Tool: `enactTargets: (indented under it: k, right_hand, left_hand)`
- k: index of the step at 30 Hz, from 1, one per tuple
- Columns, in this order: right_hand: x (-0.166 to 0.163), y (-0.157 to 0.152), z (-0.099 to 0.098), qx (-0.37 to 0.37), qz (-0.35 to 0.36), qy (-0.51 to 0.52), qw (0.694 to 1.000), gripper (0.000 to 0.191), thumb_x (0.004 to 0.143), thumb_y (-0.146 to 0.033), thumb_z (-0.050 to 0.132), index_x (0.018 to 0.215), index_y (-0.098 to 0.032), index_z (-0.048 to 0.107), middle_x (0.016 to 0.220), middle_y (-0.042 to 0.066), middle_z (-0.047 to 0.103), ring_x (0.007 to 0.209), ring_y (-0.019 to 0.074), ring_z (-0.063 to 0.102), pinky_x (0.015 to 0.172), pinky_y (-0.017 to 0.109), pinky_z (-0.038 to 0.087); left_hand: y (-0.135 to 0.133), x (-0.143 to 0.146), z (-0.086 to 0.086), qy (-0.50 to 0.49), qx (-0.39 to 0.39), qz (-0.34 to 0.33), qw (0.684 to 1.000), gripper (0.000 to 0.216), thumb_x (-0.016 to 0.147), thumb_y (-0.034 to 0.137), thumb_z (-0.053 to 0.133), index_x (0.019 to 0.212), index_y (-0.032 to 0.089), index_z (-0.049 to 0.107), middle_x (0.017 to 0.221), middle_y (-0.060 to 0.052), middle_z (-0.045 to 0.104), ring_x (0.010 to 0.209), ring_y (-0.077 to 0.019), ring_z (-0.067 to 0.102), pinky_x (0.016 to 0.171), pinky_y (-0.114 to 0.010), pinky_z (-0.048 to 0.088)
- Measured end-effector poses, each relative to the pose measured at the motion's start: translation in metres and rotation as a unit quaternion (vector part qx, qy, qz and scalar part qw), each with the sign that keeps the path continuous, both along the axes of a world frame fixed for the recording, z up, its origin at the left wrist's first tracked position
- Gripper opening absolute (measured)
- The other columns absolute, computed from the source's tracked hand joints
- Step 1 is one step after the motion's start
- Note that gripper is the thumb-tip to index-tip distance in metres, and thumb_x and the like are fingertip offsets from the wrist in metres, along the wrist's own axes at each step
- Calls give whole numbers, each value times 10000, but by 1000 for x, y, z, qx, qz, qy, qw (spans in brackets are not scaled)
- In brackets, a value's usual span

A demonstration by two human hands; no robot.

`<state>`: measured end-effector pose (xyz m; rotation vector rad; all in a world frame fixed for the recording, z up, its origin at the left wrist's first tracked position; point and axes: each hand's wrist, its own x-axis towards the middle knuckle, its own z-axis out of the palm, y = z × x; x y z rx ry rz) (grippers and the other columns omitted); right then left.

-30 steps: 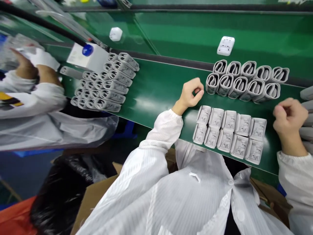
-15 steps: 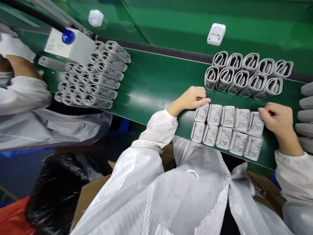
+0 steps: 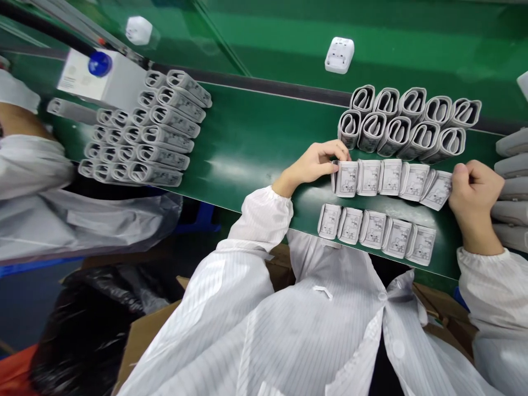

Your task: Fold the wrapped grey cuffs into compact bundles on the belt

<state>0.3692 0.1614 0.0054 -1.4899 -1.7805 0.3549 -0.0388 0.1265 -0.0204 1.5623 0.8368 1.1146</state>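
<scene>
A row of rolled grey cuffs (image 3: 391,177) with printed line drawings lies across the green bench, pressed end to end between my two hands. My left hand (image 3: 319,160) has its thumb and fingers closed on the leftmost roll. At the other end, my right hand (image 3: 474,190) is curled, its thumb side against the last roll, which leans. Nearer to me lies a second row of printed rolled cuffs (image 3: 373,230), apart from the held row. Just behind, two rows of rolled cuffs (image 3: 402,132) stand with their spiral ends up.
More rolled cuffs (image 3: 142,129) are stacked at left, beside a white box (image 3: 105,80) with a blue round part. A co-worker's sleeve (image 3: 31,165) is at far left. Grey rolls (image 3: 513,190) sit at the right edge. A white socket (image 3: 339,55) is on the green surface behind.
The farther printed row has moved away from me, off the nearer row, leaving a gap between them. Both hands have moved with it, and its right-end roll now tilts.
</scene>
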Motion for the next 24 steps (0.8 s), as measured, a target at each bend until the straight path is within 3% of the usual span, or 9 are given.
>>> enactTargets:
  k: [6, 14, 20, 24]
  right_hand:
    - [0, -3, 0, -38, 5, -21, 999, 471, 823, -89, 671, 538, -287, 352, 524, -42, 358, 549, 162, 341, 634, 410, 277]
    - [-2, -4, 0, -31, 9, -23, 999, 460, 798, -109, 661, 527, -291, 337, 522, -39, 347, 544, 165, 342, 637, 410, 271]
    - [7, -3, -13, 87, 92, -4, 992, 382, 891, -290, 626, 624, -309, 352, 562, -34, 365, 534, 158, 325, 598, 405, 243]
    - [10, 2, -21, 148, 119, 7, 982, 390, 885, -309, 635, 617, -290, 352, 539, -49, 350, 490, 133, 311, 547, 374, 210]
  left_hand:
    - [2, 2, -8, 1, 31, 55, 998, 524, 932, 743, 933, 871, 232, 834, 887, -60, 777, 857, -211, 712, 825, -400, 560]
    - [1, 4, -10, 3, 21, 93, 995, 542, 954, 759, 908, 870, 231, 824, 920, -62, 794, 874, -210, 725, 826, -398, 559]
    - [2, 2, -14, -15, 13, 97, 995, 482, 950, 719, 934, 899, 246, 852, 922, -42, 776, 887, -210, 717, 843, -393, 559]
    - [3, -1, -20, -29, 20, 93, 995, 411, 960, 675, 941, 912, 271, 882, 915, -24, 773, 882, -200, 718, 840, -379, 544]
